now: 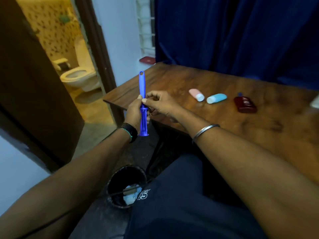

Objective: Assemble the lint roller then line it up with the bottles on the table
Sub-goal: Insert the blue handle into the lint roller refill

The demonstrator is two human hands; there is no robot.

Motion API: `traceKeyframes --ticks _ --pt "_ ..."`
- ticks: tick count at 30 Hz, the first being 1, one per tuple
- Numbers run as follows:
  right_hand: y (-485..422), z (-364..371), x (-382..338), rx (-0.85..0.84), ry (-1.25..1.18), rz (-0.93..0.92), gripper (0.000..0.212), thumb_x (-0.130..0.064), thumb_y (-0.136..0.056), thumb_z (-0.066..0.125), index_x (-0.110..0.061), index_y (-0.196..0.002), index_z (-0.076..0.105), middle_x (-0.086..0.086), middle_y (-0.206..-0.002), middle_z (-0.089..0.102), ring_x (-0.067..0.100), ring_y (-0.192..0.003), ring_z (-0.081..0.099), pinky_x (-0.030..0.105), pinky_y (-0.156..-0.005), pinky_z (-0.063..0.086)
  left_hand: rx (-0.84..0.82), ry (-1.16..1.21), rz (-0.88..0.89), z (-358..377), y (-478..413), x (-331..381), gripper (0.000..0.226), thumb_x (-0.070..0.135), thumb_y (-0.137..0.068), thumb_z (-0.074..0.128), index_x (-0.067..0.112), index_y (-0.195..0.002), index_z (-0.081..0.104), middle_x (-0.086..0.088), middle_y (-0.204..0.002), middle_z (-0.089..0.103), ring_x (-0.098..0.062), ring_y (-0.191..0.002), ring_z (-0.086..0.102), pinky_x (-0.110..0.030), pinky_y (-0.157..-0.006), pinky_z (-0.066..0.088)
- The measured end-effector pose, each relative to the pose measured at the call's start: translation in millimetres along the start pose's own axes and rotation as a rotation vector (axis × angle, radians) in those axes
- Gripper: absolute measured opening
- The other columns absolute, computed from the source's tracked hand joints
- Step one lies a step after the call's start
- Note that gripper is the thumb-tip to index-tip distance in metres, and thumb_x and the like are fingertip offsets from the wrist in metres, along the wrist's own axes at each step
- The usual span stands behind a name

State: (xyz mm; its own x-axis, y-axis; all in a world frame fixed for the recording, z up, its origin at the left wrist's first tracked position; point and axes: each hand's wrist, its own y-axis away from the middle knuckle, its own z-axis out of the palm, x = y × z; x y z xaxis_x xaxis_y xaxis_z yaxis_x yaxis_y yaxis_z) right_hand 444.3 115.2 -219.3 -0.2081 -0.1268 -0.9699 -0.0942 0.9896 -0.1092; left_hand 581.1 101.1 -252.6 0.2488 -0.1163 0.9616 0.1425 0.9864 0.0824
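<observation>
Lint roller handle (pixel 143 102), blue and bare of any roll, stands upright off the table's near-left corner; your left hand (pixel 136 112) is wrapped around its spindle while your right hand (pixel 159 102) pinches the shaft. On the wooden table (pixel 215 121) lie a pink bottle (pixel 196 94), a blue bottle (pixel 217 98) and a red bottle (pixel 245 104).

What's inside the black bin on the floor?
The bin holds pale blue crumpled stuff and a dark strip lying across its mouth. Its deeper part is in shadow, so anything underneath cannot be seen.
</observation>
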Motion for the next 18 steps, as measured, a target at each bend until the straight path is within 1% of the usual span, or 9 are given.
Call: traceKeyframes --ticks 2,5,7,9,11,12,14,15,18 --pt "18.6 -38.4 -8.9 0.083 0.017 -0.012 0.008 -0.031 -0.095 0.075 -0.023 -0.096 0.073 -0.003 -0.077 0.072 0.005 -0.06 0.065 0.026 -0.059 0.056 -0.087 0.004 0.001 42.3 4.4 6.0 0.044 0.051 -0.104 0.047 0.01 -0.1 0.062 -0.006 -0.06 0.054 -0.02 -0.041 0.047 -0.025 -0.043 0.038" --pt "46.7 -99.2 -19.9 0.222 0.02 -0.01 0.007 -0.028 -0.096 0.076 -0.023 -0.092 0.073 -0.005 -0.076 0.072 0.004 -0.061 0.065 0.025 -0.06 0.055 -0.22 0.021 -0.013 108.9 10.8 11.8 0.039 0.046 -0.106 0.045 0.012 -0.094 0.062 -0.006 -0.058 0.053 -0.019 -0.038 0.046 -0.024 -0.041 0.038" --pt "67.7 -138.7 -27.1 0.313 0.012 -0.005 0.008 -0.024 -0.096 0.077 -0.018 -0.092 0.073 -0.005 -0.072 0.071 0.006 -0.06 0.062 0.025 -0.059 0.052 -0.323 0.028 -0.035 153.1 15.6 12.8 0.039 0.045 -0.106 0.044 0.012 -0.094 0.061 -0.006 -0.06 0.053 -0.019 -0.04 0.047 -0.025 -0.042 0.039" --pt "89.4 -173.7 -34.0 0.411 -0.018 -0.002 0.008 -0.017 -0.095 0.076 -0.011 -0.091 0.073 0.001 -0.069 0.068 0.009 -0.057 0.058 0.023 -0.055 0.049 -0.418 0.034 -0.063 195.1 21.6 11.9 0.041 0.046 -0.106 0.045 0.011 -0.097 0.063 -0.008 -0.064 0.054 -0.02 -0.044 0.047 -0.027 -0.044 0.041" --pt "108.9 -204.1 -39.8 0.523 -0.06 -0.007 0.009 -0.01 -0.094 0.075 -0.002 -0.094 0.071 0.015 -0.073 0.065 0.016 -0.056 0.056 0.022 -0.049 0.047 -0.507 0.024 -0.079 234.7 28.7 10.8 0.042 0.047 -0.106 0.046 0.01 -0.101 0.065 -0.01 -0.067 0.056 -0.022 -0.049 0.05 -0.028 -0.047 0.044" --pt "118.3 -218.2 -41.8 0.577 -0.092 -0.008 0.009 -0.007 -0.093 0.074 0.001 -0.093 0.071 0.018 -0.072 0.063 0.019 -0.054 0.054 0.023 -0.046 0.047 -0.553 0.011 -0.075 253.2 33.1 10.5 0.04 0.046 -0.107 0.046 0.009 -0.106 0.064 -0.011 -0.07 0.058 -0.022 -0.051 0.052 -0.028 -0.048 0.045" --pt "135.6 -246.8 -44.1 0.673 -0.152 -0.004 0.008 -0.004 -0.091 0.073 -0.001 -0.085 0.069 0.016 -0.065 0.061 0.021 -0.047 0.051 0.025 -0.041 0.045 -0.65 -0.024 -0.034 287.1 41.0 10.3 0.034 0.04 -0.108 0.047 0.01 -0.114 0.062 -0.012 -0.074 0.062 -0.022 -0.053 0.057 -0.029 -0.051 0.05" --pt "143.1 -261.7 -44.3 0.714 -0.161 0.002 0.009 -0.004 -0.09 0.073 -0.003 -0.082 0.068 0.013 -0.063 0.06 0.019 -0.045 0.051 0.025 -0.04 0.045 -0.7 -0.041 -0.015 302.3 44.1 9.5 0.029 0.036 -0.109 0.048 0.01 -0.115 0.061 -0.012 -0.075 0.064 -0.022 -0.053 0.06 -0.03 -0.051 0.053" --pt "159.6 -304.0 -42.8 0.791 -0.153 0.021 0.01 -0.01 -0.092 0.074 -0.002 -0.089 0.069 0.015 -0.068 0.062 0.014 -0.043 0.054 0.025 -0.042 0.046 -0.822 -0.096 0.016 341.9 47.8 5.1 0.017 0.024 -0.109 0.055 0.01 -0.117 0.059 -0.014 -0.081 0.067 -0.025 -0.058 0.064 -0.036 -0.058 0.059"
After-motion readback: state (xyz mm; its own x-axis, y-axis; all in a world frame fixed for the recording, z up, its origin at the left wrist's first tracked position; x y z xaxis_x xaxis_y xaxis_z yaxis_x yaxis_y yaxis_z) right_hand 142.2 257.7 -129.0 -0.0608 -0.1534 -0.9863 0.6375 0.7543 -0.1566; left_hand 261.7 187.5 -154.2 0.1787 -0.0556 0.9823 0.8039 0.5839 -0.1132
